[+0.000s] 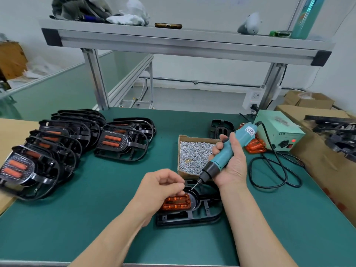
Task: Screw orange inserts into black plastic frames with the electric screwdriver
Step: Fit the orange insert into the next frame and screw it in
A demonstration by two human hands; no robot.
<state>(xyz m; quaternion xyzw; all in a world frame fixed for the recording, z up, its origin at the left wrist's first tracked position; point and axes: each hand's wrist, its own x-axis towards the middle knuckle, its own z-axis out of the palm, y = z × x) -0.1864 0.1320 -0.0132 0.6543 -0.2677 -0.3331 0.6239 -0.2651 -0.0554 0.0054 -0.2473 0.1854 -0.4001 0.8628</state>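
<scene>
- The main risk, as I judge it, is the bit (194,186) slipping off the screw point. The electric screwdriver (234,140) leans steeply up to the right rather than standing square, so a driven screw could cam out or go in crooked and scar the black plastic frame (185,218).
- The left hand's fingertips (180,186) sit right beside the bit, so a slip or an early trigger could catch them.
- The orange insert (176,202) lies in the frame's oval seat, partly under the left hand (159,186). If that hand eases off, the insert could shift out of line with its hole.
- The cord (277,170) coils loosely on the mat to the right and could drag on the tool if it snags.
- Left hand: fingers curled, thumb and forefinger drawn together at the bit's tip. I cannot tell whether a screw is pinched there, as it is too small to see.
- Right hand (231,160): wrapped firmly round the screwdriver's teal barrel, thumb along the near side.
- The frame lies flat on the green mat, just in front of the box of screws (192,153). Finished frames (119,143) are stacked well apart to the left.
</scene>
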